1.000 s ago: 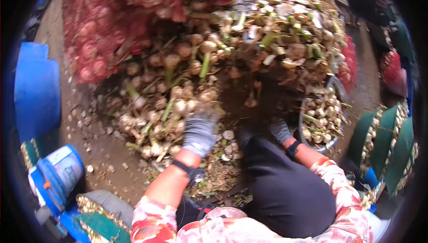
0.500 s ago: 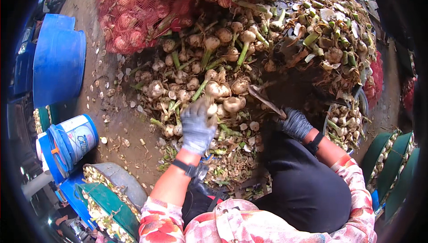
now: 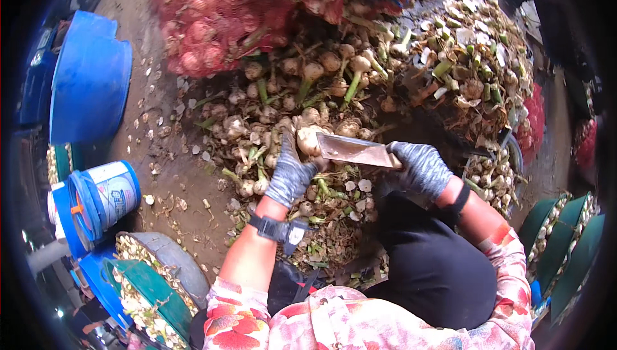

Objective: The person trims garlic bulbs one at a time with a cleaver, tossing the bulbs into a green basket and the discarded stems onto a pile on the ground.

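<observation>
A pale, round garlic bulb (image 3: 309, 140) sits in the fingers of my left hand (image 3: 290, 173), which wears a grey knit glove and is closed around it. My right hand (image 3: 421, 165), gloved alike, grips a broad-bladed knife (image 3: 353, 151) by its handle. The flat blade points left, its end right beside the bulb, seeming to touch it. Beyond both hands spreads a heap of garlic bulbs with green stalks (image 3: 313, 70). Cut stalks and peelings (image 3: 331, 241) lie below my hands.
Red mesh sacks of garlic (image 3: 218, 22) stand at the far side. A tall pile of trimmings (image 3: 479, 54) rises at the far right, above a tub of garlic (image 3: 491, 173). To the left are a blue tub (image 3: 90, 80), a white-and-blue bucket (image 3: 112, 196) and a green basket (image 3: 151, 295).
My left hand has taken up a garlic bulb from the heap. The knife has swung left and flatter, its blade now against or close to the bulb.
</observation>
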A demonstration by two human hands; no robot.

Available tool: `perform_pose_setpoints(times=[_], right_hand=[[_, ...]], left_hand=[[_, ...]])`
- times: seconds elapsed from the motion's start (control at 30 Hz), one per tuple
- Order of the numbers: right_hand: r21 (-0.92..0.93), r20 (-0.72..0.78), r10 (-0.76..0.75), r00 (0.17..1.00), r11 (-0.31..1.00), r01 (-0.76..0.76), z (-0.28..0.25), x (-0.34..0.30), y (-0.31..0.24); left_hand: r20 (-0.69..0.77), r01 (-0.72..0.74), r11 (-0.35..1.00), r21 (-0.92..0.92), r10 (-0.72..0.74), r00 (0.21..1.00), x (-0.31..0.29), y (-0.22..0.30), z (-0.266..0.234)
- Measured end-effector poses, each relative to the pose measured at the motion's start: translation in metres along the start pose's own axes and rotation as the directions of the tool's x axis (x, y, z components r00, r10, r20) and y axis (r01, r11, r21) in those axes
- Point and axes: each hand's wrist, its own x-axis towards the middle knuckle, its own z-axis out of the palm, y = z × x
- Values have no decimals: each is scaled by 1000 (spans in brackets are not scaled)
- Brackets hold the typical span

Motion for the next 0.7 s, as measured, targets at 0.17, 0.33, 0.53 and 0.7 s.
perform_pose_setpoints(times=[0.17, 0.33, 0.53, 0.7], right_hand=[[-130, -144, -166, 976, 981, 148, -72, -8, -58], [-223, -114, -314, 943, 933, 283, -123, -44, -139], [-260, 109, -427, 898, 859, 440, -128, -123, -259], [-317, 224, -379, 898, 843, 435, -81, -164, -301]], left_hand=[[65, 72, 936, -346, -53, 996, -64, 46, -9], [15, 0, 931, -365, 6, 1000, -124, 82, -23], [270, -142, 919, -368, 252, 929, -203, 38, -48], [287, 276, 89, -957, 420, 861, -266, 45, -66]])
